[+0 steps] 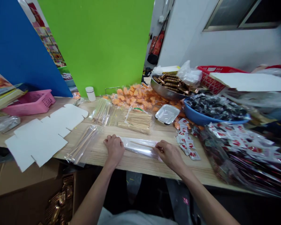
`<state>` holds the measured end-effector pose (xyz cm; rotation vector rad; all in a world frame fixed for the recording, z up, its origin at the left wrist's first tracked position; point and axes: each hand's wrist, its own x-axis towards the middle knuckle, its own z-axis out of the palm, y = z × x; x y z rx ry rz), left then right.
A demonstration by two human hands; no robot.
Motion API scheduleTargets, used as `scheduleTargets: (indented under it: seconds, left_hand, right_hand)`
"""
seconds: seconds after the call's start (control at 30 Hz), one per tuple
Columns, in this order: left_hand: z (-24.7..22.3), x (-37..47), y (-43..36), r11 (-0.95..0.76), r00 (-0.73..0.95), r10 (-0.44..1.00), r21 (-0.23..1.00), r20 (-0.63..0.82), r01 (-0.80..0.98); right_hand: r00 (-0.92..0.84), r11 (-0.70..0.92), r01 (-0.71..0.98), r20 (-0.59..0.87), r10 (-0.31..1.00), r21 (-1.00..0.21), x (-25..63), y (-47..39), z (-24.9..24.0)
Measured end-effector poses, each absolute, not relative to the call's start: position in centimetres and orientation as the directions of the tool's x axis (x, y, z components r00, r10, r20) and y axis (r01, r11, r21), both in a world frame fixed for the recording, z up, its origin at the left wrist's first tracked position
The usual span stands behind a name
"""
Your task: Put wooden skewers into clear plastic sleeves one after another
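A clear plastic sleeve (140, 147) lies flat on the wooden table (96, 157) between my hands. At its left end my left hand (114, 147) presses down with curled fingers; what they grip, if anything, is hidden. My right hand (170, 153) pinches the end of a thin wooden stick (142, 144) at the sleeve's right end; the stick lies along the sleeve. Beyond the sleeve is a bag of thin sticks (137, 121). Left of my left hand are wrapped sticks (83, 143), with more bagged sticks (102, 112) behind them.
White cut cardboard (44, 134) and a pink basket (30, 103) are at left. Orange packets (135, 95), a foil tray (167, 114), a metal bowl (164, 90), a blue basin (201, 119) and red-printed sachets (186, 139) sit behind and right. A green panel (103, 43) stands behind.
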<state>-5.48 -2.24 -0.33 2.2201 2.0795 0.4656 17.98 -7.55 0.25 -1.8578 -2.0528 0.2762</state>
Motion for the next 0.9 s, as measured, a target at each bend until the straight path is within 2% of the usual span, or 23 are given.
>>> scheduleTargets:
  seconds: [0.2, 0.27, 0.37, 0.47, 0.53, 0.6, 0.67, 0.73, 0.77, 0.83, 0.9]
  left_hand:
    - [-1.0, -4.8, -2.2, -0.028, -0.024, 0.987, 0.312, 0.162, 0.95]
    - [-1.0, -5.1, -2.1, -0.025, -0.028, 0.987, 0.322, 0.158, 0.946]
    - [0.0, -5.1, -2.5, -0.037, -0.034, 0.98, 0.352, 0.194, 0.935]
    - [2.9, -4.2, -3.6, -0.18, 0.004, 0.909, 0.385, 0.416, 0.905]
    - [5.3, -3.3, -4.5, -0.416, 0.206, 0.835, 0.34, 0.51, 0.844]
    - [7.2, -2.3, -5.4, -0.651, 0.528, 0.749, 0.293, 0.401, 0.701]
    - [7.9, -1.6, -6.1, -0.746, 0.733, 0.655, 0.31, 0.181, 0.59]
    - [7.4, -1.2, -6.4, -0.72, 0.771, 0.637, 0.368, 0.014, 0.588]
    - [6.9, -1.2, -6.5, -0.687, 0.758, 0.652, 0.406, -0.023, 0.603]
    - [5.8, -1.4, -6.6, -0.613, 0.718, 0.695, 0.494, -0.034, 0.616]
    - [4.8, -1.7, -6.6, -0.563, 0.697, 0.717, 0.576, -0.018, 0.593]
  right_hand:
    - [-0.042, 0.093, 0.963, 0.2, 0.979, -0.253, 19.9, -7.3, 1.9]
    - [-0.006, 0.074, 0.953, 0.227, 0.974, -0.292, 21.4, -7.6, 2.3]
    - [0.024, 0.08, 0.897, 0.227, 0.974, -0.436, 23.1, -8.4, 3.0]
    - [-0.044, 0.126, 0.85, 0.168, 0.985, -0.512, 23.0, -9.4, 3.9]
    - [-0.127, 0.18, 0.838, 0.137, 0.982, -0.515, 21.8, -10.0, 4.5]
    - [-0.201, 0.24, 0.832, 0.131, 0.971, -0.501, 20.3, -10.4, 5.1]
    - [-0.247, 0.284, 0.833, 0.141, 0.959, -0.474, 19.0, -10.7, 5.5]
    - [-0.266, 0.302, 0.835, 0.142, 0.953, -0.46, 18.6, -10.8, 5.8]
    - [-0.26, 0.3, 0.829, 0.15, 0.954, -0.472, 18.7, -10.7, 5.9]
    - [-0.186, 0.266, 0.794, 0.198, 0.962, -0.547, 19.5, -10.3, 5.9]
    - [-0.027, 0.189, 0.715, 0.244, 0.97, -0.674, 20.3, -9.9, 5.7]
